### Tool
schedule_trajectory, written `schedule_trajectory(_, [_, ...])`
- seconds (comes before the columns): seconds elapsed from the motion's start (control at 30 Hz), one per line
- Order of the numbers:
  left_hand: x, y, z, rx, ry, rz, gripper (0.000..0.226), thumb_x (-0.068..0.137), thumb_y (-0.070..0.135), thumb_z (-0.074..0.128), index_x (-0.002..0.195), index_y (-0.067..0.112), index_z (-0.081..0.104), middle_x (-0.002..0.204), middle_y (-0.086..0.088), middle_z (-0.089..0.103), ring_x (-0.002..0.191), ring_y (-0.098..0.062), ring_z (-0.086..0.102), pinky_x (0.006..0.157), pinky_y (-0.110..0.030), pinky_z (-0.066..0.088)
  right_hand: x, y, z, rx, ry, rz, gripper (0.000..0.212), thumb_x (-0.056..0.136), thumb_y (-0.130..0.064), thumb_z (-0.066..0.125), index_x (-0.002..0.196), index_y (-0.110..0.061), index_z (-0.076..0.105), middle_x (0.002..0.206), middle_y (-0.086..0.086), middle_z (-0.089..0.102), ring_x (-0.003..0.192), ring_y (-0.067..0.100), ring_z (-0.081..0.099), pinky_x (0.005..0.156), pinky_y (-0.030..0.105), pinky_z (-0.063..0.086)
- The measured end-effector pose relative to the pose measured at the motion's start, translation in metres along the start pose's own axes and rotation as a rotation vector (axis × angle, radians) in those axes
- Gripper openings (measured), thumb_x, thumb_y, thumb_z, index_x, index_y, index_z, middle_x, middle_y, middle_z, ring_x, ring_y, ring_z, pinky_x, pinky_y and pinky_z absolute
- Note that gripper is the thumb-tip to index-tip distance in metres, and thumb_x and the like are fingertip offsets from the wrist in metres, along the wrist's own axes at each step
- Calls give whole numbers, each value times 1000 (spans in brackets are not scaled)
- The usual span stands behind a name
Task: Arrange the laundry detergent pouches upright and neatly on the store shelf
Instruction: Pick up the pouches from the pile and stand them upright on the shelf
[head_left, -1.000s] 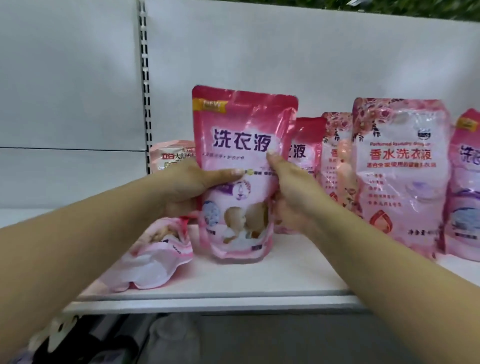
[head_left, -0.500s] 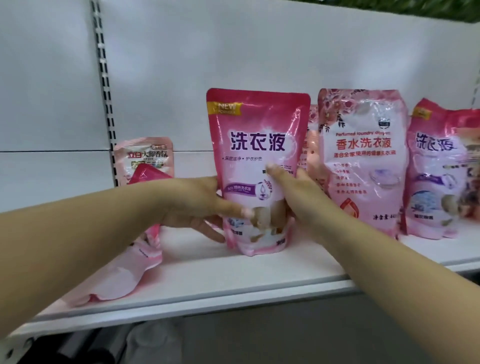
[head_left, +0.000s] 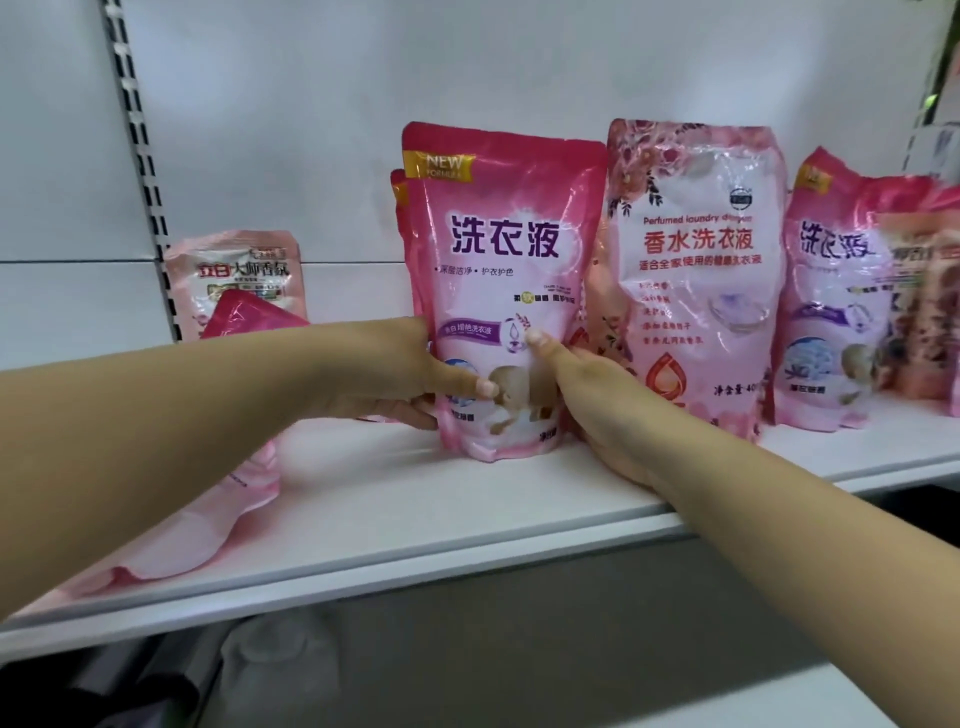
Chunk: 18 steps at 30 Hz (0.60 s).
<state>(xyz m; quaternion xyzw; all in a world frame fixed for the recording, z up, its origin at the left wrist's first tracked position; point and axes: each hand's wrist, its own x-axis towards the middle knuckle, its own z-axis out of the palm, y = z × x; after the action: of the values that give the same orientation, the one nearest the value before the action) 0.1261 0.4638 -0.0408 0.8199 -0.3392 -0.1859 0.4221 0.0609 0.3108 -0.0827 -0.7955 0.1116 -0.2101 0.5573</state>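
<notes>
Pink pouch (head_left: 498, 291) stands upright on the white shelf (head_left: 415, 509), long axis vertical, printed face toward you, sealed top edge up; your left hand (head_left: 405, 379) grips its lower left edge, thumb across the front; your right hand (head_left: 597, 400) grips its lower right edge, thumb pressed on the front; a second like pouch (head_left: 399, 208) stands just behind it; to the right the floral pouch (head_left: 696, 270) stands upright, touching it; farther right another pink pouch (head_left: 831, 291) leans slightly; at far left a pale pouch (head_left: 239, 275) stands against the back wall; a fallen pouch (head_left: 208, 525) lies flat near the front edge.
</notes>
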Motion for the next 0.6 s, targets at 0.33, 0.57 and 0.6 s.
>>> schedule_trajectory(0.33, [-94, 2, -21, 528, 472, 155, 38, 65, 61, 47, 90, 38, 62, 83, 28, 60, 78, 13, 53, 64, -2, 34, -68, -19, -13, -408, -47, -238, 18, 89, -42, 49, 105, -32, 52, 103, -11, 56, 91, 6, 50, 70, 18, 36])
schedule_trajectory(0.57, [-137, -42, -43, 450, 900, -78, 39, 88, 48, 50, 90, 13, 66, 100, -15, 66, 82, -23, 52, 63, -30, 34, -74, -53, 47, -511, -215, -428, 45, 87, -51, 48, 96, -10, 66, 87, 1, 66, 84, 18, 59, 72, 28, 43])
schedule_trajectory(0.6, [-139, -50, -42, 467, 897, -134, 39, 88, 49, 48, 93, 14, 65, 102, -13, 66, 86, -23, 52, 68, -31, 35, -70, -57, 61, -526, -260, -425, 50, 88, -52, 47, 98, -7, 66, 86, 5, 65, 83, 21, 59, 69, 28, 42])
